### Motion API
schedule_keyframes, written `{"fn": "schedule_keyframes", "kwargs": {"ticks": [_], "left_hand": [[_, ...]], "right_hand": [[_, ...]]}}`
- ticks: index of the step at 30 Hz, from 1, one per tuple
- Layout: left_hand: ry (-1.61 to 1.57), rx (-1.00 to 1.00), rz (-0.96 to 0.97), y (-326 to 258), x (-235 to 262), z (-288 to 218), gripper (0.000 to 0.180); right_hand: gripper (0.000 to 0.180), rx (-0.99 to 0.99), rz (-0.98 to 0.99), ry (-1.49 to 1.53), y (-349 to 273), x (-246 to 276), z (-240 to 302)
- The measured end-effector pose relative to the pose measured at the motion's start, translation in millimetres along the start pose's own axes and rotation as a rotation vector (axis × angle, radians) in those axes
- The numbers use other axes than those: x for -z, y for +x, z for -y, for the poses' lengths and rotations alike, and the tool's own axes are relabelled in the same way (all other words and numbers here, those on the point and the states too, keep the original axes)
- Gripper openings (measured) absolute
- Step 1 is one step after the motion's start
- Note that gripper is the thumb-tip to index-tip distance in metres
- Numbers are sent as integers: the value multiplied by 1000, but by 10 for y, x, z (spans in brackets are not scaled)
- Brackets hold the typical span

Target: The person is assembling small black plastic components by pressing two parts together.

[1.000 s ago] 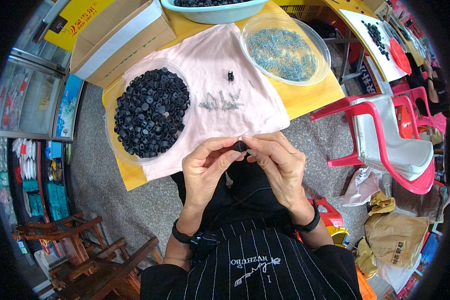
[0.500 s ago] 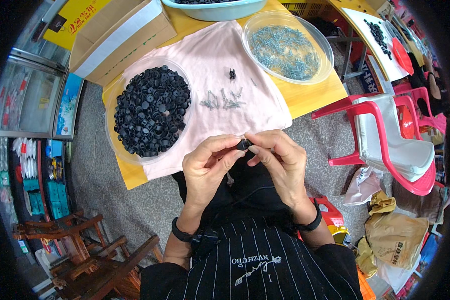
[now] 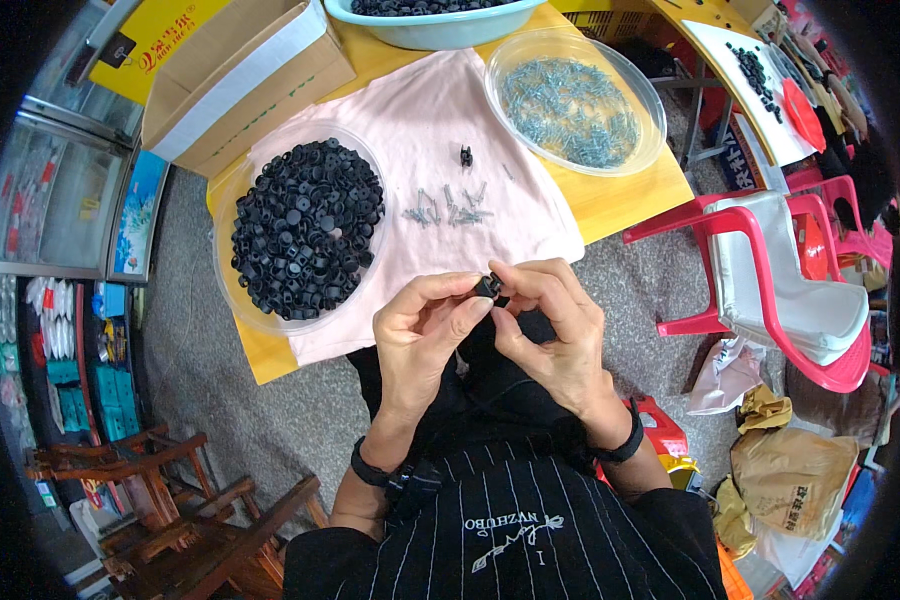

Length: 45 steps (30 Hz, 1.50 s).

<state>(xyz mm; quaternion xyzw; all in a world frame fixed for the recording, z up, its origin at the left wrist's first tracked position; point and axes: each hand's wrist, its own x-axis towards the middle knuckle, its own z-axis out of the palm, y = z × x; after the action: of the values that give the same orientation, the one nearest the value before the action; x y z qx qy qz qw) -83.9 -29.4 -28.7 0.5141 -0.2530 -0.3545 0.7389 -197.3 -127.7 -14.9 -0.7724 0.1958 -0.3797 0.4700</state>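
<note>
Between my fingertips, just past the cloth's near edge, is a small black plastic part. My left hand pinches it between thumb and forefinger. My right hand grips its other side, forefinger at the top and thumb lower. Fingers hide much of the part. On the pink cloth lie several loose metal screws and one black piece by itself. A round clear tub heaped with black plastic parts stands to the left. At the far right, a clear tub holds many screws.
A cardboard box and a pale blue basin stand along the far side of the yellow table. Right of it is a pink chair with a white cover. A wooden chair is at the lower left.
My right thumb has drawn down from the black part and its grip has loosened. My left hand has shifted slightly right, still pinching the part.
</note>
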Motion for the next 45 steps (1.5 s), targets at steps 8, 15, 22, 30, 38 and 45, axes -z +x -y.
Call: {"fn": "schedule_keyframes", "kwargs": {"ticks": [8,15,22,30,38,45], "left_hand": [[-184,49,-51,-48,-82,68,18],[-247,39,-71,-65,-118,115,18],[-254,46,-83,-45,-131,128,19],[404,-46,-105,174,13,16,19],[735,-300,-24,283,91,191,15],[698,-308,-24,306,114,207,14]], "right_hand": [[40,76,-43,-129,-10,-65,-95],[37,135,-74,-191,-23,-75,-109],[34,183,-14,-234,53,41,-85],[27,38,-26,-164,562,211,-104],[19,412,-154,-431,2085,234,-203],[21,403,-14,-572,2265,60,-300]]}}
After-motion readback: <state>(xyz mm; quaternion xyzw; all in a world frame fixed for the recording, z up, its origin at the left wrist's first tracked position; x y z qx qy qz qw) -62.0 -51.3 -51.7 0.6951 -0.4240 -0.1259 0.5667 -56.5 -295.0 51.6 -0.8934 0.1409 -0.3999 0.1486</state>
